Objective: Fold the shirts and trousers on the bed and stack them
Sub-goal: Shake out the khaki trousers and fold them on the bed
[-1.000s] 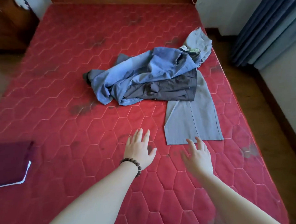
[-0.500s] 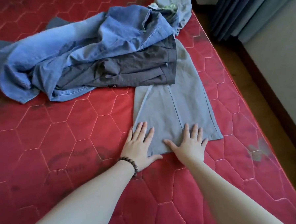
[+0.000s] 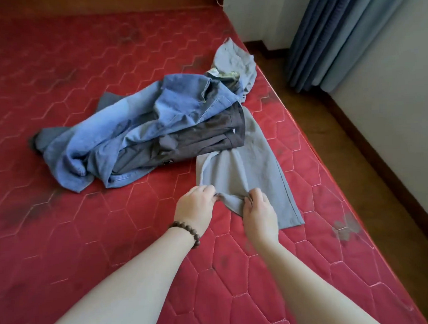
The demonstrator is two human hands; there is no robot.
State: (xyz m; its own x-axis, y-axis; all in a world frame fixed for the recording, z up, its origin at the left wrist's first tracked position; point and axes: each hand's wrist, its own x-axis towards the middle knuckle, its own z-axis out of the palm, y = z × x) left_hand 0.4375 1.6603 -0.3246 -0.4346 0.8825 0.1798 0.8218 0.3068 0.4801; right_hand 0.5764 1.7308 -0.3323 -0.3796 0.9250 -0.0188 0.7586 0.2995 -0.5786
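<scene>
Head view shows your left hand (image 3: pixel 196 207) and right hand (image 3: pixel 259 212), flat on the cloth half a second ago, now pinching the near hem of the light grey cotton trousers (image 3: pixel 243 177) at five o'clock on the red quilted bed (image 3: pixel 87 230). Each grip bunches fabric, so folding has begun. At twelve o'clock, the blue denim shirt (image 3: pixel 132 131) and dark grey garment (image 3: pixel 194 140) lie unfolded across the trousers' far part.

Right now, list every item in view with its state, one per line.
Left hand: pinching the grey trousers' hem.
Right hand: pinching the same hem.
Grey trousers: unfolded, near hem bunched and lifted, far end under the pile.
Blue shirt: crumpled, atop the pile.
Dark garment: rumpled, under the blue shirt.
Curtain: hanging, gathered.
</scene>
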